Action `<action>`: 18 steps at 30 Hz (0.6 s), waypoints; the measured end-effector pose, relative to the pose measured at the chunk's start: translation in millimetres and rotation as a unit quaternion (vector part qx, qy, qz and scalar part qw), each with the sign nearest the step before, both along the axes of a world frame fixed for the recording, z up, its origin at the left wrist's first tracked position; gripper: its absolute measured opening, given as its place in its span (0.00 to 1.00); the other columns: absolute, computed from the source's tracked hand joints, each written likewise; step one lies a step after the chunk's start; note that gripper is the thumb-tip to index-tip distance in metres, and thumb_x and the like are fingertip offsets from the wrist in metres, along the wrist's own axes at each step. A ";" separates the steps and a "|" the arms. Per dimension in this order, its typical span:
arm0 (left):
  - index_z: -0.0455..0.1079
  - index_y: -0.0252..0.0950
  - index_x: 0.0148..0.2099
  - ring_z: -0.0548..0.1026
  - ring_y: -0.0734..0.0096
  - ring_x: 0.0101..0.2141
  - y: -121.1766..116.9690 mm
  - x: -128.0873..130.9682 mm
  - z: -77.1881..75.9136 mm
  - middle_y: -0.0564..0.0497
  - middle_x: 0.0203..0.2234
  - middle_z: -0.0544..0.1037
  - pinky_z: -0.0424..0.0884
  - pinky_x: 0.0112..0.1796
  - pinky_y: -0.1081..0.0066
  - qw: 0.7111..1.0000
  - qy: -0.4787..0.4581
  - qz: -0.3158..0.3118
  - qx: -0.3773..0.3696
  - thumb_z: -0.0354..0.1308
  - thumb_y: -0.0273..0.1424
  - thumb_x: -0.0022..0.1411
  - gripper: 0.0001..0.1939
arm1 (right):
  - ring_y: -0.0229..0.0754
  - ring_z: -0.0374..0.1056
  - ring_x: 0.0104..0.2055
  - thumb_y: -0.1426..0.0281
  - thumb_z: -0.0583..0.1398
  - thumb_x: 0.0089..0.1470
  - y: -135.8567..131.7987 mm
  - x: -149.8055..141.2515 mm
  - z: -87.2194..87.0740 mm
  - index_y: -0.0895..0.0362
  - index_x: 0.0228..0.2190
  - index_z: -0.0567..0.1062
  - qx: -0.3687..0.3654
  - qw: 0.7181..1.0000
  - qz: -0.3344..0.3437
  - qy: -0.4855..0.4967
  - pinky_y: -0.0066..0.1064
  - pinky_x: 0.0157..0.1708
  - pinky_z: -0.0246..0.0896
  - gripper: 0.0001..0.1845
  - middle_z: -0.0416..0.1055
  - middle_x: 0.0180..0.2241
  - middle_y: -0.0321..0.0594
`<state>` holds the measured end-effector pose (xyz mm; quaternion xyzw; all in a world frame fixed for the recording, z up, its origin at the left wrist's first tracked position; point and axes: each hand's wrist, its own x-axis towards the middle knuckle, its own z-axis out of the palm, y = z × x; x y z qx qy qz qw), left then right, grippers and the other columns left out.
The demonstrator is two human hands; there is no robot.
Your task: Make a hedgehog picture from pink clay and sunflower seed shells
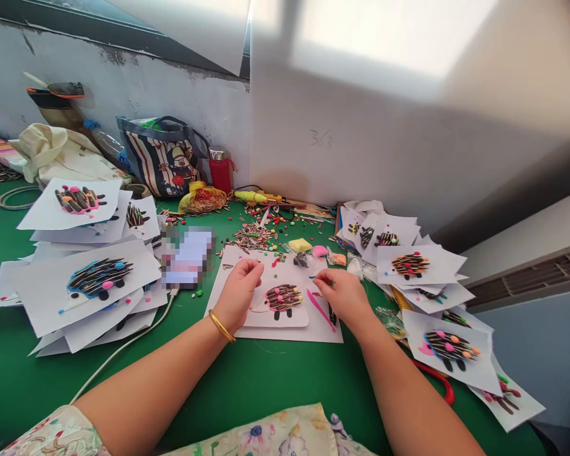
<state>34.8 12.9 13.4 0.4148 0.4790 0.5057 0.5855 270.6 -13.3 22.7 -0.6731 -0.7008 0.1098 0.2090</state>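
A white card with a hedgehog made of sunflower seeds and coloured clay dots (283, 297) lies on a larger white sheet (323, 326) on the green table. My left hand (240, 292), with a gold bangle at the wrist, rests at the card's left edge, fingers curled and pinched. My right hand (344, 292) sits just right of the card, fingers pinched together near a pink strip (320, 309). What either pinch holds is too small to make out.
Stacks of finished hedgehog cards lie at the left (97, 278) and right (449, 347). Loose seeds and clay bits (256, 235) are scattered behind the sheet. A striped bag (164, 158), a red bottle (220, 171), a phone (189, 258) with its white cable, and red scissors (439, 379) are nearby.
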 end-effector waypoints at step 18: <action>0.59 0.36 0.26 0.61 0.75 0.26 -2.0 2.7 -3.8 0.57 0.22 0.63 0.58 0.30 0.74 0.999 -0.001 -0.044 0.028 0.55 0.41 0.63 0.18 | 0.50 0.63 0.51 0.74 0.56 0.58 20.1 -7.9 -22.5 0.48 0.53 0.72 0.136 0.980 0.006 -0.144 0.42 0.46 0.52 0.22 0.73 0.49 0.42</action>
